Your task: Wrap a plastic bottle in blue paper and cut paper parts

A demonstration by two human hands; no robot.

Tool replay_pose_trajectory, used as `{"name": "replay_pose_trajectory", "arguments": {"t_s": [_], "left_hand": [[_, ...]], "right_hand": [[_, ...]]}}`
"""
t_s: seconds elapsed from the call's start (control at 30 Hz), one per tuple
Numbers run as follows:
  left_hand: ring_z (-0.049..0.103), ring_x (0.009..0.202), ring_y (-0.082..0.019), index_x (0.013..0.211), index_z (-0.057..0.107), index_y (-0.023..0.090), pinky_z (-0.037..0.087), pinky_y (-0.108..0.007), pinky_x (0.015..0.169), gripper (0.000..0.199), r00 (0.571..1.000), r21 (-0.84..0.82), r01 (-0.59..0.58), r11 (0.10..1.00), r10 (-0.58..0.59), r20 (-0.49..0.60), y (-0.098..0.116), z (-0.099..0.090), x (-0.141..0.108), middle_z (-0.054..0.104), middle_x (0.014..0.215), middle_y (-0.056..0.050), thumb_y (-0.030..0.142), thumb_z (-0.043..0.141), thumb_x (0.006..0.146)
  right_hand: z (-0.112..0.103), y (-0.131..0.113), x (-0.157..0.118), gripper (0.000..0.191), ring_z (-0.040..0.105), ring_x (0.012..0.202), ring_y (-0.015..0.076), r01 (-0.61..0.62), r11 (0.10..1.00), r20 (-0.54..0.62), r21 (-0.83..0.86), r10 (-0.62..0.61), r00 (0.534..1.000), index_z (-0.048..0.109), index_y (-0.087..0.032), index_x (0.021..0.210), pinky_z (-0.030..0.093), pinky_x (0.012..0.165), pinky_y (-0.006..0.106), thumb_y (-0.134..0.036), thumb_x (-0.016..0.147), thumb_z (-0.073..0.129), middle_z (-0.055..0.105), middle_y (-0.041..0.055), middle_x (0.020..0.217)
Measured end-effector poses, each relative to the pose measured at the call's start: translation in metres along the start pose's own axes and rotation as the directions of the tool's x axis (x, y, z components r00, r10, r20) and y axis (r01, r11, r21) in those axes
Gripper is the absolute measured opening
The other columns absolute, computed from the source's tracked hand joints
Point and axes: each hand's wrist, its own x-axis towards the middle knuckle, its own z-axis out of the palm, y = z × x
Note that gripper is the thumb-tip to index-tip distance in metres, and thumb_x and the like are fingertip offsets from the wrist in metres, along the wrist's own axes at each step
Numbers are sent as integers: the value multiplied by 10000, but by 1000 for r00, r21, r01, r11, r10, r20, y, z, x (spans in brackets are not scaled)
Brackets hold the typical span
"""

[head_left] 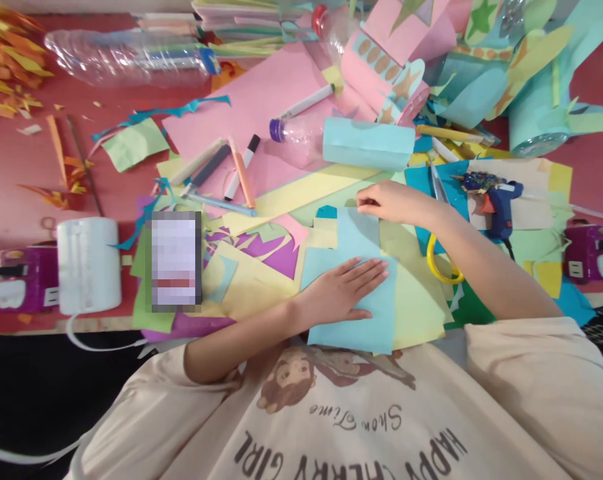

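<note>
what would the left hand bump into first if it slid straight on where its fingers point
Probably the yellow plastic scissors handle, after the left hand slides off the light-blue paper sheet and over the pale yellow-green paper beside it; depth is hard to judge.

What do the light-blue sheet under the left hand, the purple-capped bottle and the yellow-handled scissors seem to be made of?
The light-blue sheet looks like matte paper or thin card: flat, straight-edged, without shine. The purple-capped bottle seems glossy clear plastic, being see-through with highlights. The scissors probably have metal blades, greyish with a sheen, and likely plastic handles, evenly yellow.
</note>
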Motion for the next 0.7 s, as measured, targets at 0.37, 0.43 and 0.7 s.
{"name": "replay_pose_trajectory", "arguments": {"t_s": [0.37, 0.43, 0.7], "left_hand": [[225, 1490, -233, 1521, 240, 168, 226, -411, 1209, 765, 1000, -9, -13, 1000, 13, -27, 0, 2, 0, 230, 1597, -95, 619, 372, 918], [241, 1484, -244, 1517, 258, 181, 233, -418, 1203, 753, 999, -17, -24, 1000, 23, -42, -1, 3, 0, 240, 1595, -107, 618, 382, 916], [356, 1435, -255, 1459, 369, 109, 249, -441, 1197, 658, 998, -248, -33, 968, 17, -65, -5, 0, 1, 413, 1518, -137, 538, 358, 960]], "right_hand": [[15, -11, -6, 40, 601, 794, 219, -82, 976, -258, -200, 29, 966, 577, -185, 803, 360, 618, 297, -195, 841, 579, 655, 83, 845], [27, -17, -18, 51, 607, 958, 270, -77, 971, -371, -225, -13, 928, 585, -170, 896, 420, 689, 326, -174, 859, 550, 654, 138, 999], [68, -22, -57, 216, 636, 951, 236, 125, 988, -352, 87, -86, 932, 558, -190, 1071, 521, 829, 382, -185, 965, 370, 690, 109, 1004]]}}
